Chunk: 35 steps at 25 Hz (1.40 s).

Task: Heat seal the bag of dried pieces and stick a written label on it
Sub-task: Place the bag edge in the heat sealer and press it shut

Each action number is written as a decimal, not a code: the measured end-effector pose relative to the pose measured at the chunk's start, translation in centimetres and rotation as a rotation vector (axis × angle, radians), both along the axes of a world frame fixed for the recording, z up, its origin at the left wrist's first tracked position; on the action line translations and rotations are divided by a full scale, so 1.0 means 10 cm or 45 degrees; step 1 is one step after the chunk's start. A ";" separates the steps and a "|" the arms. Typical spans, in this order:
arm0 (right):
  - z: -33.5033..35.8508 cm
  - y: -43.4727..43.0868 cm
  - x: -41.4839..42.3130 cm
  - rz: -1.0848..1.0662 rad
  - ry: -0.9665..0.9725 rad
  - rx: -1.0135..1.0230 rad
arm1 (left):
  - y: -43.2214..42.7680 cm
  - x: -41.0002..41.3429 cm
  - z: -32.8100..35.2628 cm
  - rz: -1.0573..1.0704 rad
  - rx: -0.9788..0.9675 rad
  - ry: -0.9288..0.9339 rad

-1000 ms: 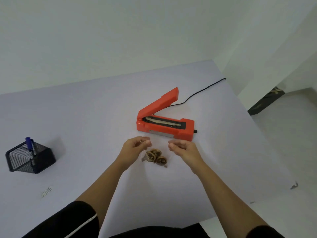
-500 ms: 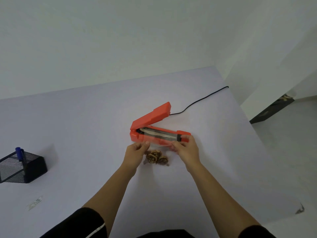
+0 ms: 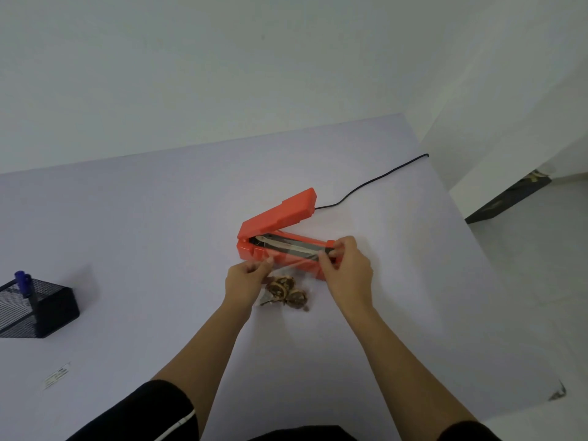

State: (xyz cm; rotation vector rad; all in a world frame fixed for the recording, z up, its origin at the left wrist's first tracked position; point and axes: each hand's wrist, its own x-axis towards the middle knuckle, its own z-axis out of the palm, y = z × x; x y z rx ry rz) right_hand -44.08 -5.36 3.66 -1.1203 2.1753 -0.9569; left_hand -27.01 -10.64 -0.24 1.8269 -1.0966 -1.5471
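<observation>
Head view: left hand (image 3: 246, 278) grip pinches one top corner of clear plastic bag of brown dried pieces (image 3: 286, 289), right hand (image 3: 348, 273) grip pinches other. Mouth stretched toward 12 o'clock, parallel to bar of orange plastic heat sealer (image 3: 280, 213), lid raised. Bag body at 6 o'clock on pale counter (image 3: 159, 249). Right hand nearer bar.
</observation>
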 end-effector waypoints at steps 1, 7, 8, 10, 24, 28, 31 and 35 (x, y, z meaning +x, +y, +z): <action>0.08 -0.03 -0.02 -0.007 0.055 -0.083 | 0.00 -0.01 0.00 0.001 0.003 -0.007; 0.87 -0.29 -0.07 0.320 0.235 -0.727 | -0.02 -0.01 0.03 0.013 -0.018 -0.042; 0.94 -0.32 -0.06 0.457 0.279 -0.691 | -0.02 -0.01 0.04 0.015 -0.017 -0.046; 0.97 -0.37 -0.06 0.705 0.398 -0.545 | -0.02 -0.02 0.05 0.009 -0.024 -0.054; -0.01 0.08 -0.43 0.678 0.652 0.064 | -0.01 -0.02 0.02 0.013 -0.032 -0.082; -0.19 0.06 -0.41 0.675 0.704 0.206 | -0.01 -0.01 0.02 0.007 -0.042 -0.078; -0.23 0.05 -0.40 0.644 0.744 0.211 | -0.02 -0.02 0.01 0.001 -0.040 -0.078; -0.24 0.05 -0.38 0.620 0.789 0.225 | -0.01 -0.02 0.02 0.011 -0.029 -0.078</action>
